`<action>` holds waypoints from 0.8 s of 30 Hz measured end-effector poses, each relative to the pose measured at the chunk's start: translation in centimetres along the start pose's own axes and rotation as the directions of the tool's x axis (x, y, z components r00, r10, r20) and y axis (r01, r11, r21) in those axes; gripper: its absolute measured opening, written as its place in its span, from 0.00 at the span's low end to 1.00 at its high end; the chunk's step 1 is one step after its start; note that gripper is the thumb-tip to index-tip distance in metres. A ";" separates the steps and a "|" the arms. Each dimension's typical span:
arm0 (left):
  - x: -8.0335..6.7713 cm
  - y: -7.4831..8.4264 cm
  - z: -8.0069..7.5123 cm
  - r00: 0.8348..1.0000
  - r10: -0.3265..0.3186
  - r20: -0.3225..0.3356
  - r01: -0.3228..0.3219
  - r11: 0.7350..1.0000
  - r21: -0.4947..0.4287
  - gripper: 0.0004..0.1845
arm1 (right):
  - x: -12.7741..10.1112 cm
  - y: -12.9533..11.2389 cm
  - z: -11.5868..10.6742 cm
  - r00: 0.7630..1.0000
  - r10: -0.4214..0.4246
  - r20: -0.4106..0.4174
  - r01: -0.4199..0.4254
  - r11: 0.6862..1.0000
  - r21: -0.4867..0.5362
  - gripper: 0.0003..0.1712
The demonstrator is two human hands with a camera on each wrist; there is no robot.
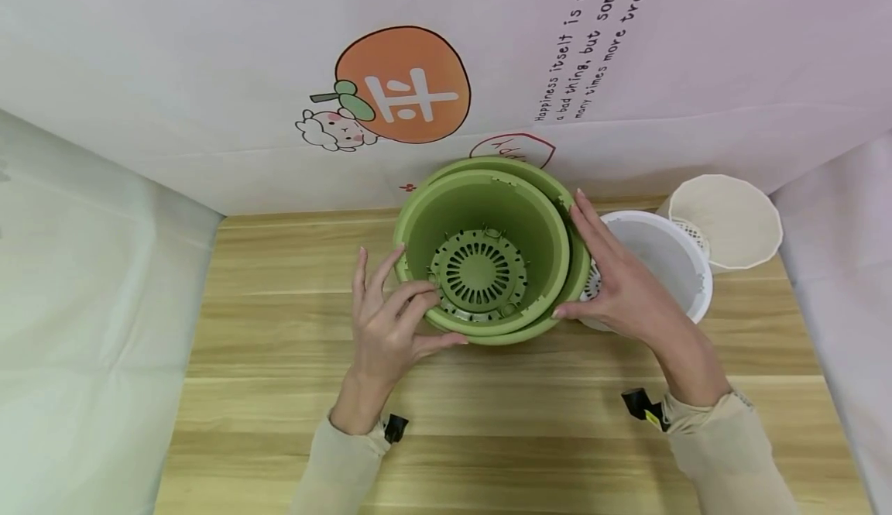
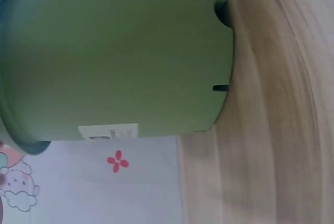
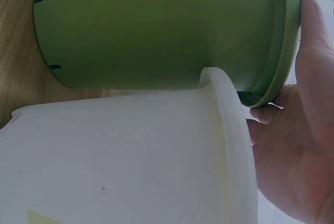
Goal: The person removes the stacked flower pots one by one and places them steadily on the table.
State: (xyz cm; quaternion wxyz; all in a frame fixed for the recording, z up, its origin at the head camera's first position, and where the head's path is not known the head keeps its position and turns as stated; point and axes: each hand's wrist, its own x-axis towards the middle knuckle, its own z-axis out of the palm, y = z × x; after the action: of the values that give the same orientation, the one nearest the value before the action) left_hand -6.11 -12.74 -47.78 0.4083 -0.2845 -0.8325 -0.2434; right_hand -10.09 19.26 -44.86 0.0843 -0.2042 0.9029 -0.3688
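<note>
Two green pots (image 1: pixel 498 255), one nested inside the other, stand mid-table (image 1: pixel 488 414) with a white pot (image 1: pixel 662 255) just beside them. Your left hand (image 1: pixel 390 329) pinches the inner rim, fingers curled; your right hand (image 1: pixel 616 275) presses flat-fingered on the outer wall. Likely light, stiff, smooth plastic: hold by the rims.
</note>
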 end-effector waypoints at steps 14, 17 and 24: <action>-0.2 1.2 -1.8 0.936 -0.166 0.311 0.165 0.986 0.029 0.34 | -0.1 0.0 0.2 1.000 -0.013 -0.013 0.013 1.000 0.019 0.80; -0.2 1.2 -1.8 0.933 -0.171 0.317 0.178 0.984 0.009 0.33 | -0.1 -0.1 0.2 1.000 -0.010 -0.014 0.011 1.000 0.020 0.80; 0.1 1.1 -1.6 0.934 -0.173 0.313 0.193 0.980 -0.036 0.34 | -0.1 -0.2 0.0 1.000 0.006 -0.002 -0.006 1.000 0.023 0.82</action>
State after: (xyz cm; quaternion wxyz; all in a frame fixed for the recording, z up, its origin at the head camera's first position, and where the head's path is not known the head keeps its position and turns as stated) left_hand -4.52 -12.96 -46.64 0.2390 -0.2537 -0.9004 -0.2604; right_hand -9.96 19.18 -44.76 0.0867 -0.1999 0.8994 -0.3790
